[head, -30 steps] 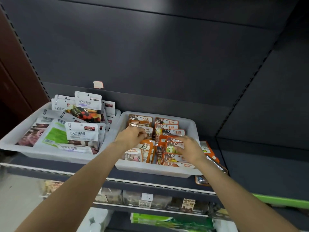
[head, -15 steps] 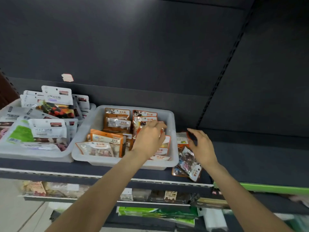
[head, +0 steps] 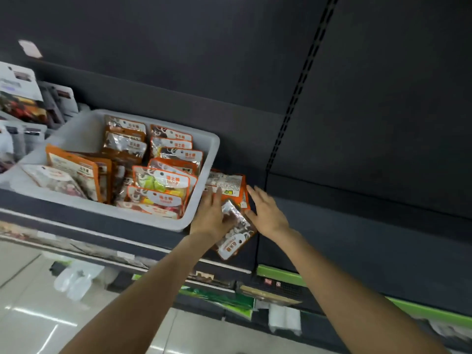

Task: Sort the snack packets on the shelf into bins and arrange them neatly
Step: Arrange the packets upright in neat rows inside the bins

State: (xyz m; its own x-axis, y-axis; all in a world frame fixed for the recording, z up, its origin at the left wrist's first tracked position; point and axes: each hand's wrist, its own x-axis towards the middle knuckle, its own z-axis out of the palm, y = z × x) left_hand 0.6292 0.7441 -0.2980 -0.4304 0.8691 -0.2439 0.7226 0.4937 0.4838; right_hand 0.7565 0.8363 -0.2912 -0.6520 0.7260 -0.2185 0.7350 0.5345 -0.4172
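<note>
Now we have both hands at the small heap of loose packets [head: 231,200] lying flat on the shelf [head: 357,241], just beside the right wall of the white bin [head: 204,172] and outside it. Our left hand [head: 212,217] rests on the heap from the bin side, fingers [head: 217,198] straight and pointing towards the back panel, palm down over a clear-windowed packet [head: 236,233] whose long axis runs on a slant, its white label end sticking out past the shelf's front edge towards us. Our right hand [head: 267,213] comes in from the other side, fingers spread and relaxed, their tips beside the right edge of the orange packet [head: 229,185] at the back of the heap; we cannot tell whether they touch it. Neither hand grips anything yet. So the heap sits between the two palms, the left hand plainly on it and the nearer of the two, and the bin lies to the left of everything. We judge the coming move to be a gathering one: close the palms together, square the slanted packet with the ones behind it, then carry the lot leftwards over the bin wall. The bin's right rows already stand in overlapping order, so the loose ones probably belong there. The overhanging label end may slip off the edge if pushed forward.
</note>
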